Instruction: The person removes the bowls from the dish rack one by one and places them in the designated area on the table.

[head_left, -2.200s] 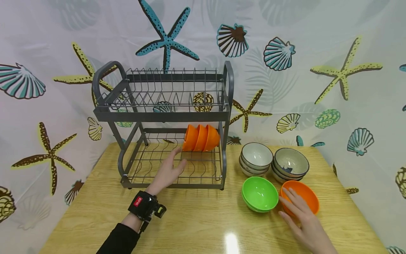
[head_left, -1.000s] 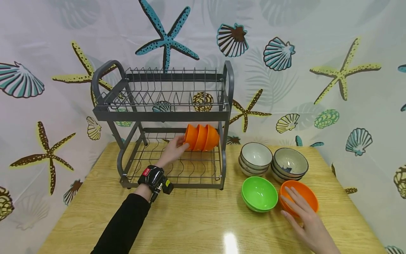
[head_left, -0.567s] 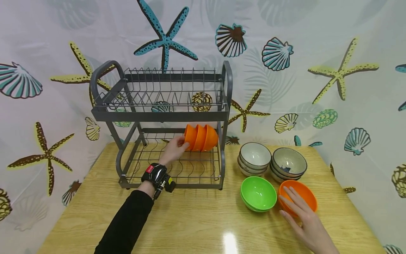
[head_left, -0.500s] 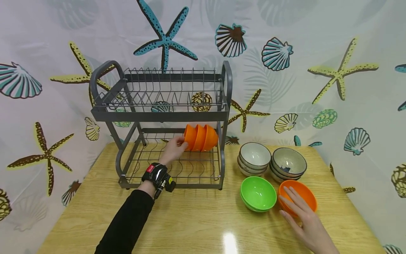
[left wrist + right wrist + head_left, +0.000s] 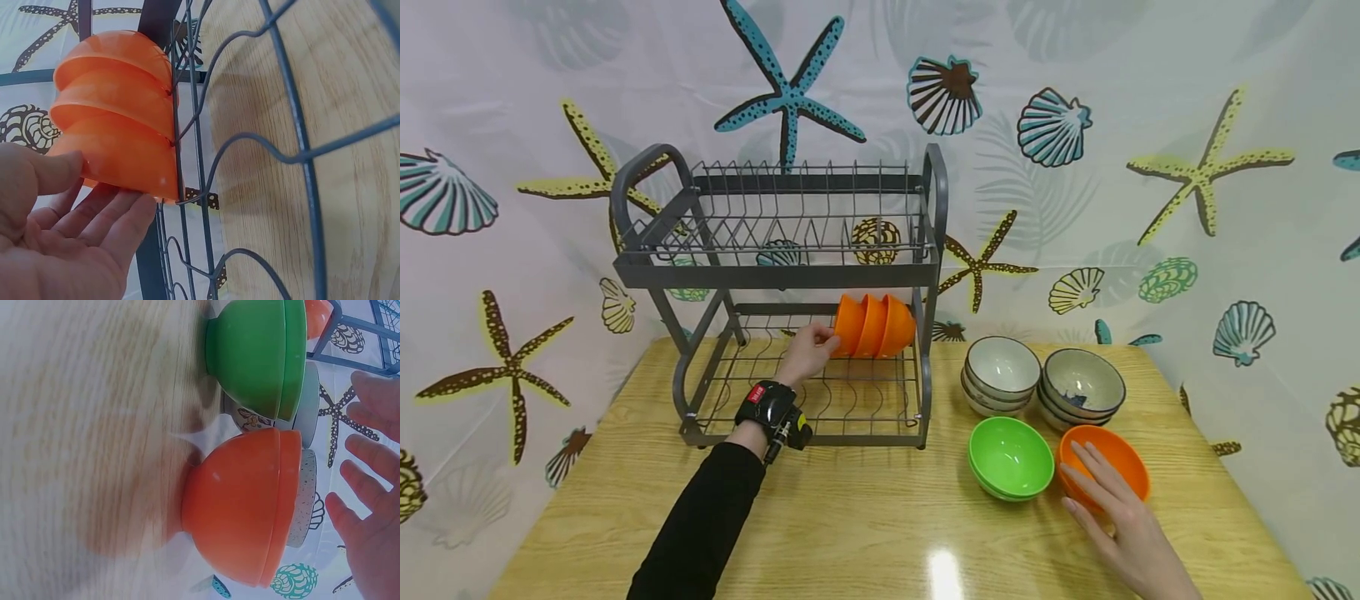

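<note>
Three orange bowls stand on edge, nested in a row, on the lower tier of the dish rack. My left hand pinches the leftmost orange bowl by its rim. In the left wrist view the thumb lies over the bowl's wall and the other fingers are at the rim's edge. My right hand is held, fingers spread and loosely straight, over the near side of the stacked orange bowls on the table. The right wrist view shows it apart from their rim.
Left of the right hand are nested green bowls. Behind them stand a stack of white bowls and a stack of grey-beige bowls. The rack's upper tier overhangs the left hand, and wire dividers run beside it.
My left hand has reached in to the leftmost bowl in the rack and taken its rim, then drawn slightly left with it. The right hand stays nearly still over the orange bowls.
</note>
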Tool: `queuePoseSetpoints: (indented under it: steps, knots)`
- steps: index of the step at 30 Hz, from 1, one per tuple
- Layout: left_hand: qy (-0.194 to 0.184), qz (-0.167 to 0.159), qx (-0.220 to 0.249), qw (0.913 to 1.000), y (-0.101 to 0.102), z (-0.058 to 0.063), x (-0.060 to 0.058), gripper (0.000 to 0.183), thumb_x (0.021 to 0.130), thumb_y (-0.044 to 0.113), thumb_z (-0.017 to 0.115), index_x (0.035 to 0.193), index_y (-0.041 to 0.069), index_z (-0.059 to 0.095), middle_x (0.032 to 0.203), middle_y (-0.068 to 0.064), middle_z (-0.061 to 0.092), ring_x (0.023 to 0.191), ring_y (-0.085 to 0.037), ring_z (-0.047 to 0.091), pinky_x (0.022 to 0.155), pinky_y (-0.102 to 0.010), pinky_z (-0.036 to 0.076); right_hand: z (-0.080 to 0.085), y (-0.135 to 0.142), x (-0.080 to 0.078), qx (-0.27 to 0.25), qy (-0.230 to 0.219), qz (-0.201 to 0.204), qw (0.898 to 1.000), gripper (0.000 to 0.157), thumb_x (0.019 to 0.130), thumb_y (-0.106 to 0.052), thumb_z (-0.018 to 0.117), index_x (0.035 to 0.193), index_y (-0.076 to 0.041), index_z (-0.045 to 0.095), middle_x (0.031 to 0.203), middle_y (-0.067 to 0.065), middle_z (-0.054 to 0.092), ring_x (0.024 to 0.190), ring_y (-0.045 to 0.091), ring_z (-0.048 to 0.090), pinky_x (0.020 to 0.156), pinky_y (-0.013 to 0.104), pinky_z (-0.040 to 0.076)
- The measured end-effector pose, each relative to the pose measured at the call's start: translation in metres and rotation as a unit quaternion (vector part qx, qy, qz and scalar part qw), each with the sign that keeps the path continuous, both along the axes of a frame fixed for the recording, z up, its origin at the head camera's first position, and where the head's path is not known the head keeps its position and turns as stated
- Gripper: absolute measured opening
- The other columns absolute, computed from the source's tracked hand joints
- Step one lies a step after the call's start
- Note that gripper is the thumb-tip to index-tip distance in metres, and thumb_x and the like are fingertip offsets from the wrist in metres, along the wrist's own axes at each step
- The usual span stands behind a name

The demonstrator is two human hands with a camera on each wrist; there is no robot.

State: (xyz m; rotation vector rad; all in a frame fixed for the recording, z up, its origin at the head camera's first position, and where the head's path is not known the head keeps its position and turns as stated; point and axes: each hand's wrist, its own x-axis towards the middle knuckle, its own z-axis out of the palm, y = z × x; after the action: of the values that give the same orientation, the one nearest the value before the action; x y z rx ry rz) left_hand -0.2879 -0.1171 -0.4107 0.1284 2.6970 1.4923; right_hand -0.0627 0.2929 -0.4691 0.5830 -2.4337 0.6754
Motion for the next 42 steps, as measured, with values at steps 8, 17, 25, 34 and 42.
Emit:
queuePoseSetpoints:
  steps: [8, 17, 25, 34, 42]
  knots:
    - [0.015, 0.024, -0.01, 0.9996, 0.0, 0.0, 0.0, 0.022, 0.104, 0.014, 0.054, 0.116, -0.003, 0.06, 0.129, -0.024, 0.062, 0.118, -0.037, 0.06, 0.098, -0.048, 0.052, -0.001, 0.001, 0.0, -0.009, 0.003, 0.006, 1.0, 0.054, 0.078, 0.002, 0.08, 0.129, -0.002, 0.066, 0.152, 0.02, 0.05, 0.15, -0.005, 0.025, 0.117, 0.001, 0.018]
    - [0.006, 0.026, 0.091, 0.9955, -0.002, 0.003, 0.007, 0.016, 0.105, 0.009, 0.052, 0.112, -0.004, 0.057, 0.133, -0.026, 0.06, 0.127, -0.04, 0.059, 0.097, -0.045, 0.058, 0.0, -0.001, 0.0, 0.001, -0.003, -0.003, 1.0, 0.053, 0.079, 0.0, 0.081, 0.13, -0.002, 0.066, 0.151, 0.022, 0.051, 0.15, -0.008, 0.023, 0.117, 0.001, 0.016]
    - [-0.006, 0.039, 0.144, 0.9888, -0.006, 0.002, 0.015, 0.019, 0.105, 0.009, 0.05, 0.116, -0.006, 0.054, 0.129, -0.028, 0.06, 0.124, -0.04, 0.061, 0.098, -0.044, 0.059, 0.001, -0.002, -0.001, 0.004, -0.016, -0.011, 1.0, 0.053, 0.08, -0.002, 0.081, 0.13, -0.004, 0.066, 0.15, 0.023, 0.051, 0.149, -0.011, 0.021, 0.116, -0.001, 0.015]
    - [0.026, 0.052, 0.13, 0.9899, -0.01, 0.009, 0.029, 0.021, 0.105, 0.01, 0.052, 0.118, -0.005, 0.057, 0.13, -0.027, 0.06, 0.119, -0.04, 0.063, 0.095, -0.042, 0.06, 0.003, -0.003, -0.001, 0.003, -0.012, -0.011, 1.0, 0.054, 0.079, -0.002, 0.081, 0.131, -0.004, 0.066, 0.153, 0.019, 0.05, 0.15, -0.01, 0.021, 0.116, 0.0, 0.015]
    - [0.094, 0.045, 0.082, 0.9912, -0.009, 0.016, 0.044, 0.015, 0.102, 0.009, 0.058, 0.109, -0.004, 0.06, 0.121, -0.026, 0.066, 0.105, -0.038, 0.069, 0.079, -0.032, 0.061, 0.004, -0.003, -0.001, 0.001, -0.012, -0.009, 1.0, 0.053, 0.08, -0.002, 0.081, 0.131, -0.004, 0.066, 0.155, 0.015, 0.048, 0.15, -0.009, 0.021, 0.116, 0.0, 0.015]
